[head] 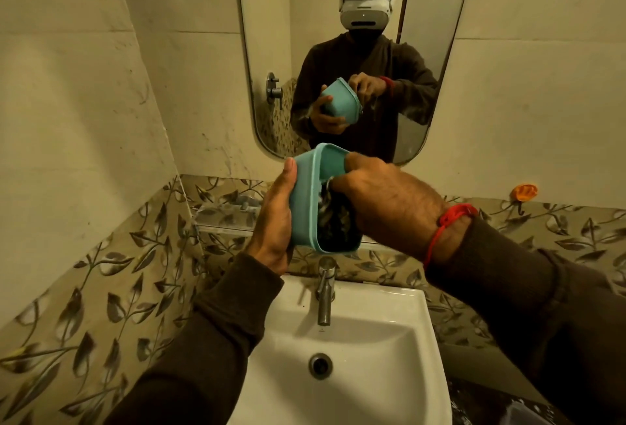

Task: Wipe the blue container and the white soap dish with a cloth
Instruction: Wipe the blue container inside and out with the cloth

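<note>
I hold the blue container (310, 194) in the air above the tap, tipped so its open mouth faces right. My left hand (276, 221) grips its outer wall from the left, thumb along the rim. My right hand (386, 201) reaches into the opening, fingers curled round a dark patterned cloth (333, 218) pressed against the inside. A red thread circles that wrist. The white soap dish is not in view that I can tell.
A white sink (389, 340) with a steel tap (325, 292) lies directly below. A glass shelf (227, 221) is fixed to the leaf-patterned tiles behind. The mirror (338, 52) reflects the person. An orange hook (524, 191) sticks on the right wall.
</note>
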